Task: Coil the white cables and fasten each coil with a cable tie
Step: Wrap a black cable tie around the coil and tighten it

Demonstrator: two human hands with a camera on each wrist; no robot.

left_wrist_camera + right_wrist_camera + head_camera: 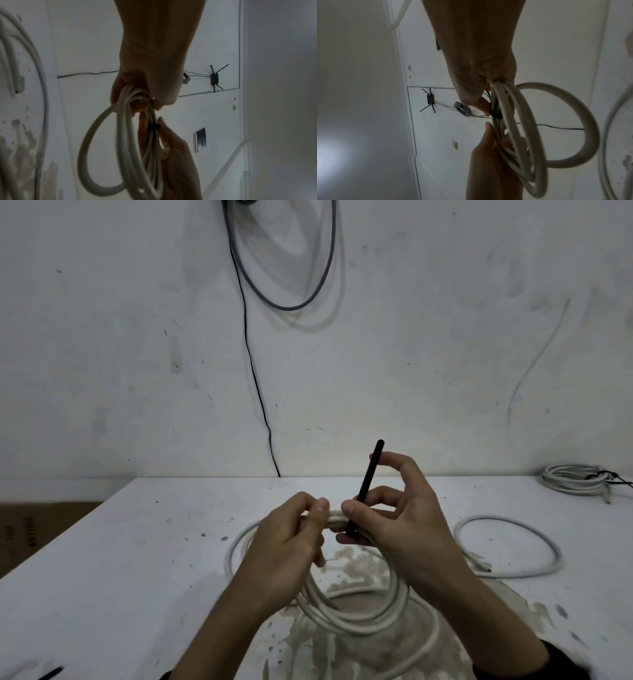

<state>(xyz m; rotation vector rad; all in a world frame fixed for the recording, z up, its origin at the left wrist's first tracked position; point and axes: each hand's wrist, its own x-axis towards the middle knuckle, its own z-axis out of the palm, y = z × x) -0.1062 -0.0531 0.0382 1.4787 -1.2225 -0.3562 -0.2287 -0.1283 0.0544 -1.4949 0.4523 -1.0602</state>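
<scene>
The left hand (291, 537) grips the gathered top of the white cable coil (356, 611), whose loops hang below both hands above the tabletop (137, 559); just right of it, the right hand (387, 508) pinches the black cable tie (368, 481), already looped around the bundle with its free end standing up past the fingers. The cable looks springy and fairly stiff, so the loops would likely spread if released: best held beside the tie. The tie looks light and bendable, best pulled by its free end.

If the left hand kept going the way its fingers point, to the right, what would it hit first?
Probably the right hand: the left hand grips the white coil and its thumb points at the right thumb, which pinches the black cable tie close by. Depth is unclear.
</scene>
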